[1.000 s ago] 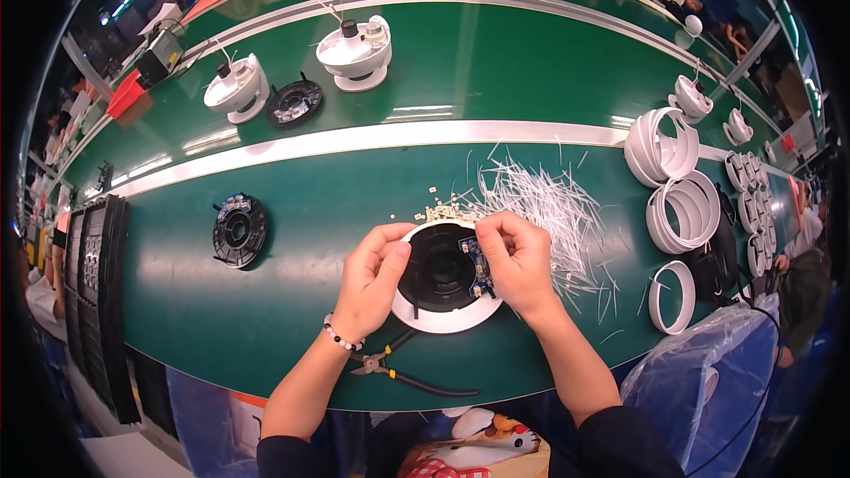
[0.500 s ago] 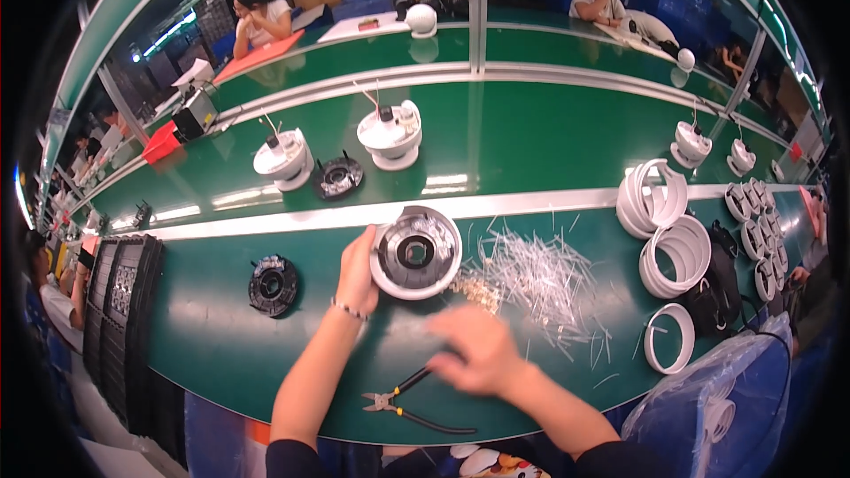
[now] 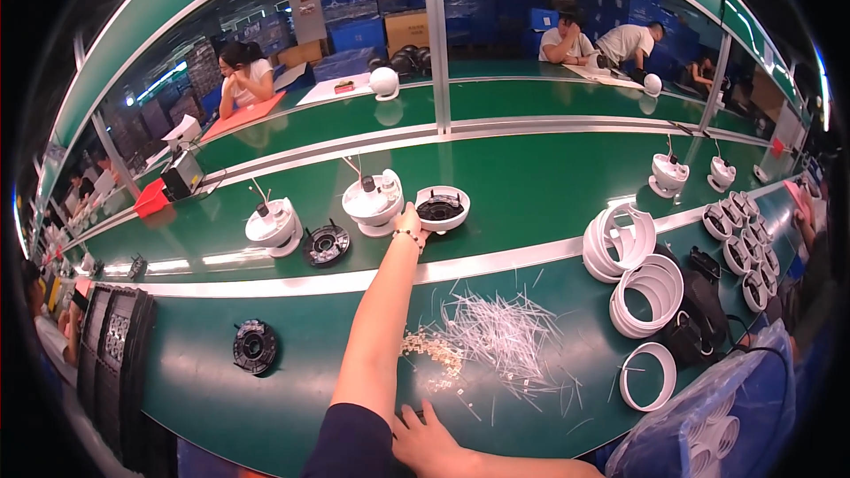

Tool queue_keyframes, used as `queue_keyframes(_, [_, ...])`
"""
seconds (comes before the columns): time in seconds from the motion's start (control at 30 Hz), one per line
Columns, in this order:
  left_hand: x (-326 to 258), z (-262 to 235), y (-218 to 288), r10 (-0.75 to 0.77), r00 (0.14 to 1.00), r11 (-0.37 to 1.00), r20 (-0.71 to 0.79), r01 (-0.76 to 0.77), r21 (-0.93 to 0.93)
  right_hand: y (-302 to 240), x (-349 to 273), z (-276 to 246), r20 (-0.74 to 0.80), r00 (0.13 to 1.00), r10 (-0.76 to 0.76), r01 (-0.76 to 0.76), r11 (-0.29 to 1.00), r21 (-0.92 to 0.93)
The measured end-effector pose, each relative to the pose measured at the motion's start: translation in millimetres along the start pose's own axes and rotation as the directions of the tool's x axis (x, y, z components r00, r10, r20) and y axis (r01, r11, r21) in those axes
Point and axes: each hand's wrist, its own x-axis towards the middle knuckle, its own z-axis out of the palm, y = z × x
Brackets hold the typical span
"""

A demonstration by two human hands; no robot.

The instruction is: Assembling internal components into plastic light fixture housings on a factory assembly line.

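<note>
White housing [image 3: 453, 219], bowl-like, with a black ring-shaped insert [image 3: 441, 206] seated in its open top, sits out at the end of my left arm over the green far surface [image 3: 531, 177], beyond the pale strip [image 3: 496, 264] and just to the right of a white wired unit [image 3: 370, 202]. My left hand [image 3: 412, 220] is at its left edge, fingers closed in to a narrow grip on the rim as far as I can see; the far side of that grip is hidden, and I cannot tell whether the underside bears on the surface or hangs slightly over it. My right hand [image 3: 430, 444] holds nothing that shows: it is palm down with fingers spread wide by the near bench edge, beside my left sleeve [image 3: 352, 441]. I judge the step in hand to be setting or steadying this piece, and to do it well I'd keep the opening facing up so the insert stays seated, and let the base take the weight evenly before loosening my fingers. At this reach, a twist of the wrist could knock the wired unit, so I'd lead my knuckles away from it. I'd also keep my forearm [image 3: 378, 327] high, since the small pale connectors [image 3: 434, 356] and white tubes [image 3: 502, 336] beside it would scatter at a brush.
</note>
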Motion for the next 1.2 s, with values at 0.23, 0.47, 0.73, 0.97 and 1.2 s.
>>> queue_keyframes(0.23, [-15.8, 0.3, 11.1, -0.048, 0.996, 0.998, 0.08, 0.051, -0.045, 7.1, 0.4, 24.2, -0.128, 0.991, 0.031, -0.035, 0.999, -0.034])
queue_keyframes(0.47, [-16.6, -8.4, 34.6, 0.192, 0.978, 0.939, 0.075, -0.161, -0.304, 25.0, 12.6, 27.0, -0.245, 0.96, -0.137, 0.161, 0.984, 0.082])
queue_keyframes(0.73, [-150.3, -22.7, 110.2, 0.276, 0.837, 0.896, 0.473, -0.402, 0.187, 71.2, 0.6, -3.3, -0.423, 0.905, 0.036, 0.097, 0.953, 0.289])
queue_keyframes(0.97, [-227.4, -85.4, 115.0, 0.303, 0.799, 0.712, 0.519, -0.552, 0.435, 106.9, 10.5, -7.0, -0.902, 0.212, 0.376, -0.049, 0.926, 0.375])
queue_keyframes(1.2, [-270.3, -93.4, 85.0, 0.239, 0.745, 0.657, 0.623, -0.596, 0.462, 108.9, 16.7, -1.4, -0.903, 0.163, 0.397, -0.202, 0.909, 0.364])
